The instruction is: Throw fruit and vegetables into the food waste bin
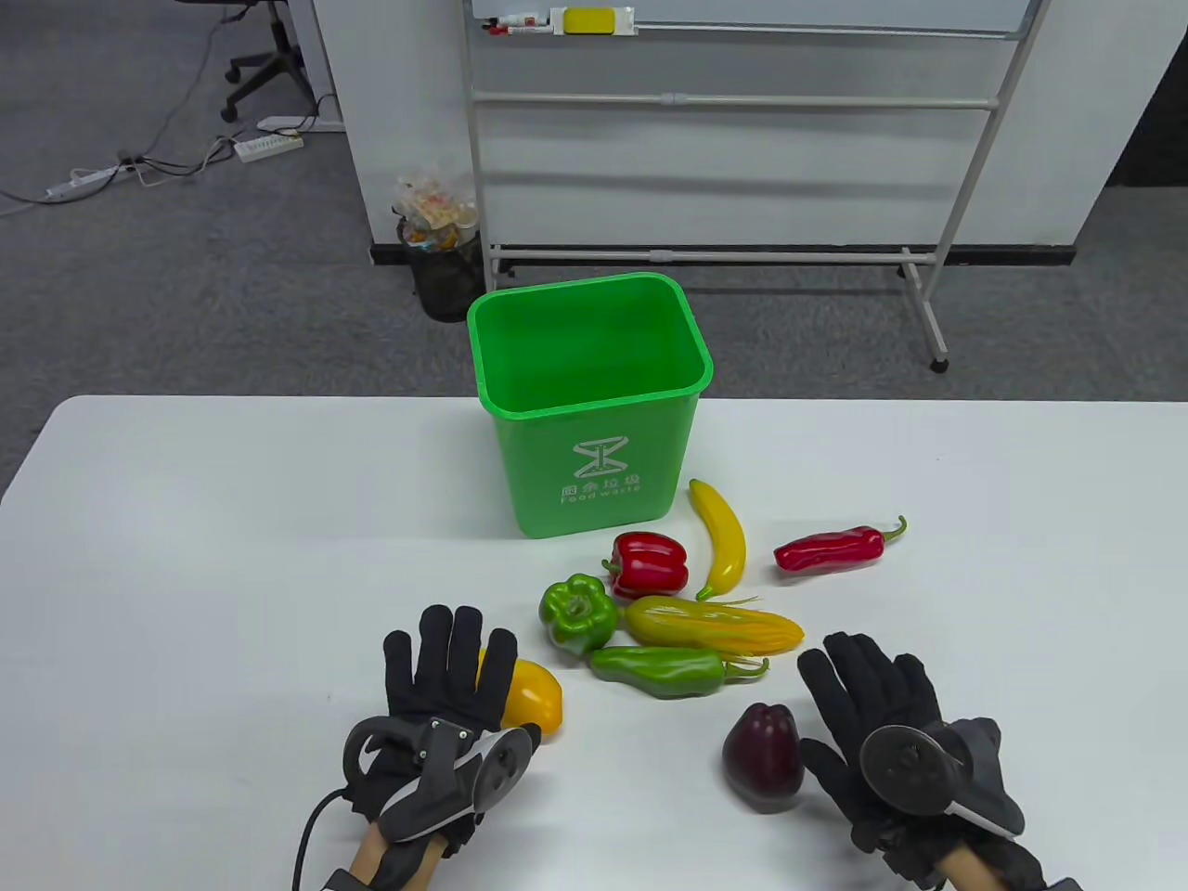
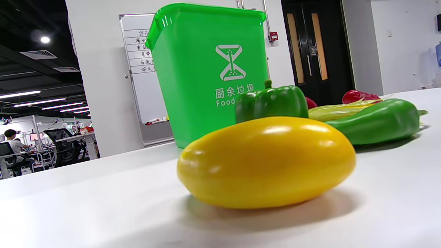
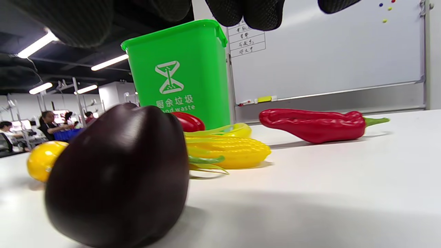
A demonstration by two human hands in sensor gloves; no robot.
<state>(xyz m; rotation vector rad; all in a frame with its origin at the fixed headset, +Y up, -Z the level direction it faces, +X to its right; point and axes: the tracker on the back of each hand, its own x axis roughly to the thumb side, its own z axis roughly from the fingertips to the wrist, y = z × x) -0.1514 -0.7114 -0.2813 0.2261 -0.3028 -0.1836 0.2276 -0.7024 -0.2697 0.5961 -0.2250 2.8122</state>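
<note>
Both hands flat and empty, left hand [image 1: 452,677] over the yellow pepper [image 1: 531,698] before the bin [image 1: 590,408] — smooth, might roll away.

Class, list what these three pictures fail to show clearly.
- Table view: gloved left hand covers part of the smooth yellow oval fruit; contact unclear.
- Table view: green plastic bin floor hidden by its own walls.
- Right wrist view: dark purple fruit blurred, blocking things behind.

Green bin [image 1: 594,418] with white lettering; yellow fruit [image 1: 534,696] under the black-gloved left hand [image 1: 445,691]; dark purple pepper [image 1: 763,756] beside the right hand [image 1: 882,724].
</note>
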